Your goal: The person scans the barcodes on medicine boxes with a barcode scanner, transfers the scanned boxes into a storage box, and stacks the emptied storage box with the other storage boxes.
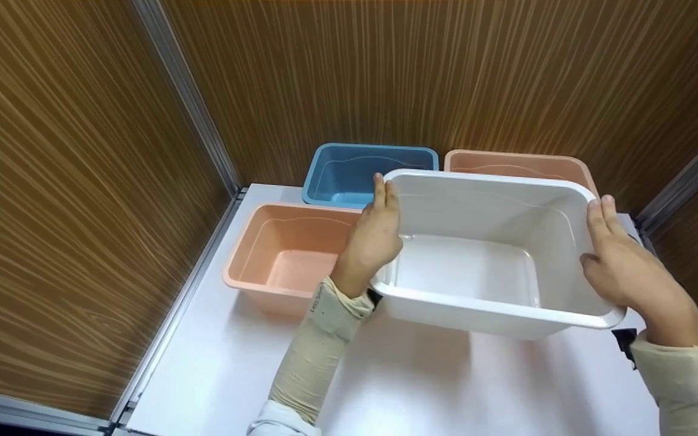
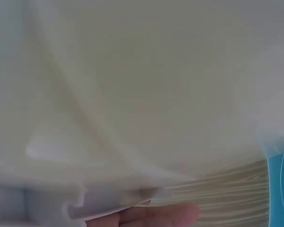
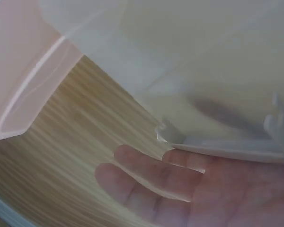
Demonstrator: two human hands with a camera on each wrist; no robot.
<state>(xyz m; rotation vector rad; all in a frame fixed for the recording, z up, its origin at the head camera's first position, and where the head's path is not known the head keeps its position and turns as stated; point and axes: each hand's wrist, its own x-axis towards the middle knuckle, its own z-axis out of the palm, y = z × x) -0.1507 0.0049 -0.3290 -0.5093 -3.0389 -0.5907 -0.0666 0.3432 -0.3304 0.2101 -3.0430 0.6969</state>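
A white plastic bin [image 1: 464, 266], its inside bare, is held up over the table and tilted so that its opening faces the head camera. My left hand [image 1: 371, 239] grips its left end by the rim, two fingers pointing away along the edge. At the opposite end, my right hand [image 1: 624, 260] holds the rim with the thumb on the inner side. From the right wrist, extended fingers [image 3: 146, 179] show below the rim. In the left wrist view the bin's pale wall [image 2: 146, 94] fills most of the picture, with fingertips [image 2: 165, 215] at the bottom.
A peach bin [image 1: 246, 248] stands on the white table [image 1: 203, 357] at left, partly behind my left arm. Behind it is a blue bin [image 1: 331, 169]. Another peach bin [image 1: 518, 160] at back right is mostly covered by the white one. Wood-grain panels [image 1: 385, 72] enclose the table.
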